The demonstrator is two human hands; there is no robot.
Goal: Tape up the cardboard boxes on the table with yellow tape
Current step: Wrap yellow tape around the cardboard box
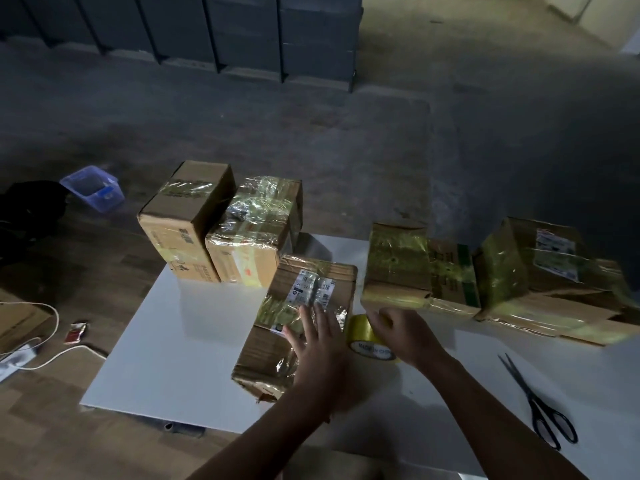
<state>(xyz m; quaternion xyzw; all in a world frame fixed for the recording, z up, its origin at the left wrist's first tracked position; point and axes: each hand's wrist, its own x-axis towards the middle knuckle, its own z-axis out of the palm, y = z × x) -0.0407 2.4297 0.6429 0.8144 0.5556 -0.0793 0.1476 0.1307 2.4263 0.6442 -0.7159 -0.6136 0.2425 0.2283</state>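
**Left hand flat on box, right hand on tape roll**

Nearest us: long black scissors (540, 407) lie on the white table (166, 341), right side, well apart from both hands.

Our left hand (318, 344) lies flat on top of the brown cardboard box with the white barcode label (273, 355). Its fingers are straight and slightly spread, resting on wrinkled yellow tape already stuck there.

Our right hand (405, 336) grips the roll of yellow tape (363, 337), fingers curled over its top. The roll sits just beside the box's right edge, printed core facing us. We cannot tell whether roll and box touch.

Behind the right hand is a row of three taped boxes, blurred: a small yellow-wrapped box (398, 265), a green-striped box (453, 275) and a large flattened box with a label (547, 271).

At the table's far left corner, two tall brown boxes stand touching: one lightly taped (187, 216), one heavily wrapped (252, 230).

On the wooden floor to the left are a small red packet (76, 332) and a white power strip (14, 358) with its cable. Further out are a blue plastic bin (93, 188) and a black bag (27, 209).
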